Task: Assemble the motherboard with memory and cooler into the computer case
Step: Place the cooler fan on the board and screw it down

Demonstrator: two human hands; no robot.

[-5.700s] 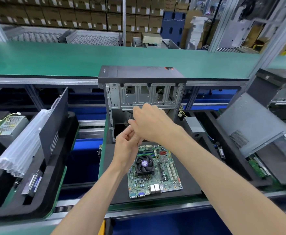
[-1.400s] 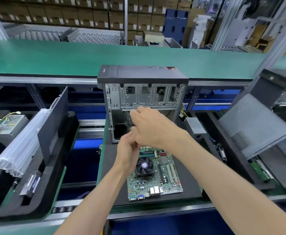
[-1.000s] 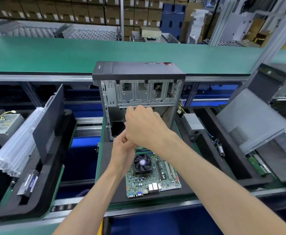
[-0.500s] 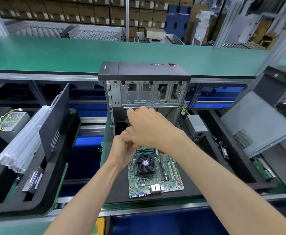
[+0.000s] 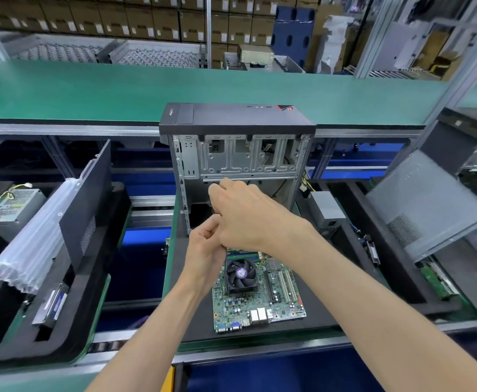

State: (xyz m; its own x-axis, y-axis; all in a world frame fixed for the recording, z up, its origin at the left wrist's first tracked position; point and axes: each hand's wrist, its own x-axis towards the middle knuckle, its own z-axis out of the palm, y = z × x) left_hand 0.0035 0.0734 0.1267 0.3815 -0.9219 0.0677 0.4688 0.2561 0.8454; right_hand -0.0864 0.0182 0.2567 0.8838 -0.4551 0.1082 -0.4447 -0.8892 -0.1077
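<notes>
Hands are meeting just in front of the open computer case (image 5: 237, 154), which is standing upright on a black foam tray (image 5: 313, 312) with its bare metal interior facing the camera. Nearer the camera than the case, the motherboard (image 5: 259, 301) is lying flat on that same tray, with the cooler (image 5: 240, 275) mounted on it (a black fan with a purple sticker at the hub) and the memory (image 5: 243, 253) showing as a green and blue strip along the board's edge closest to the case. The right hand (image 5: 248, 219) is hovering above that edge, fingers curled and pointing toward the case opening; whether they are pinching anything is something I cannot tell, since the fingertips are turned away. The left hand (image 5: 207, 250) is sitting just below and against the right one, fingers bent inward with the thumb alongside, and what it is holding, if anything, is hidden too. Neither hand is touching the case or the board. To the left of the case, a dark side panel (image 5: 86, 202) is leaning upright in a neighbouring foam tray beside a clear air-cushion wrap (image 5: 30, 239). To the right of the case, a grey perforated panel (image 5: 426, 205) is lying tilted over another tray. Behind the case, a green conveyor belt (image 5: 118, 91) is stretching across the whole view.
</notes>
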